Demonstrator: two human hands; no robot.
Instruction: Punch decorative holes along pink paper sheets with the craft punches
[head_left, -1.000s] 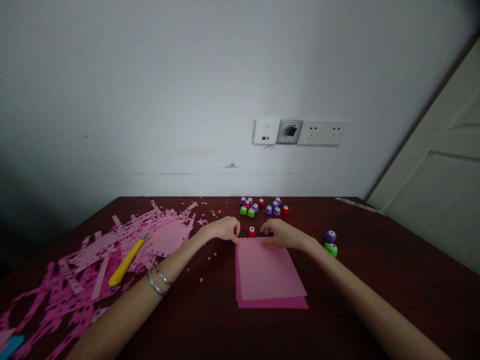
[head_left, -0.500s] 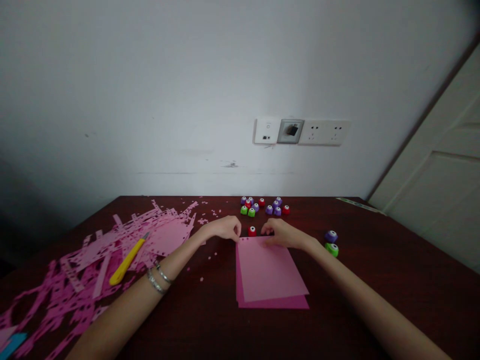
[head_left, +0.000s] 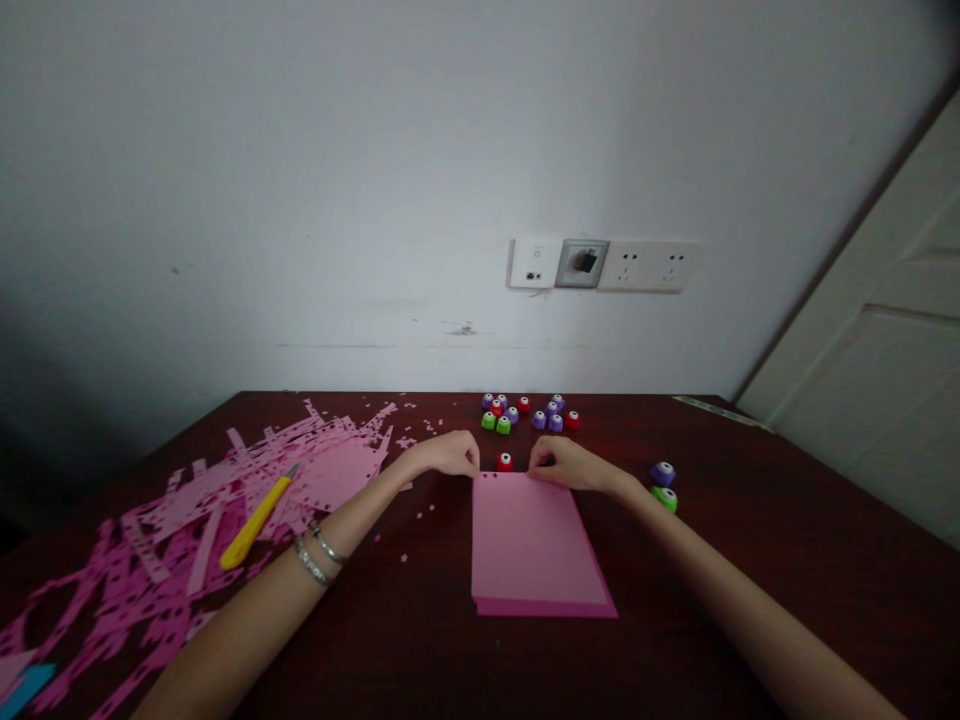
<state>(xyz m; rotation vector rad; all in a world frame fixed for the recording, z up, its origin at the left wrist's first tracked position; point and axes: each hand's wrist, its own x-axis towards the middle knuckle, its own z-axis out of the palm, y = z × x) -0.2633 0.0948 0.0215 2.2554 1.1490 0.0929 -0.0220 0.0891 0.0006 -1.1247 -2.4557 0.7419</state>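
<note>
- Head view: light pink rectangular paper sheet [head_left: 532, 545] lies flat on the dark reddish-brown wooden counter [head_left: 420, 650], between the forearms. Darker pink paper [head_left: 544, 608] shows beneath, along its near and right edges.
- Left hand [head_left: 454, 453]: at the sheet's far left corner; thumb and fingers together, seemingly pinching it.
- Right hand [head_left: 566, 464]: at the far edge near the right corner; thumb and fingertips together, seemingly pinched on the paper.
- Small red craft punch with white top [head_left: 504, 463]: between the hands, just beyond the far edge; whether paper sits in its slot, cannot tell.
- Extent of work: small dark holes [head_left: 489, 476] near the far left corner; remainder of this sheet looks unpunched. Judged: barely begun here. Condition of the paper below, mostly hidden.
- Left side: heap of perforated pink paper strips and scraps [head_left: 199, 490], yellow-handled craft knife [head_left: 255, 525] on top; tiny pink cut-outs [head_left: 404, 557] scattered nearby. Suggests much punching done on other paper.
- Far side: cluster of purple, red and green punches [head_left: 555, 423]. Near the right forearm: purple punch [head_left: 662, 473], green punch [head_left: 664, 499].
</note>
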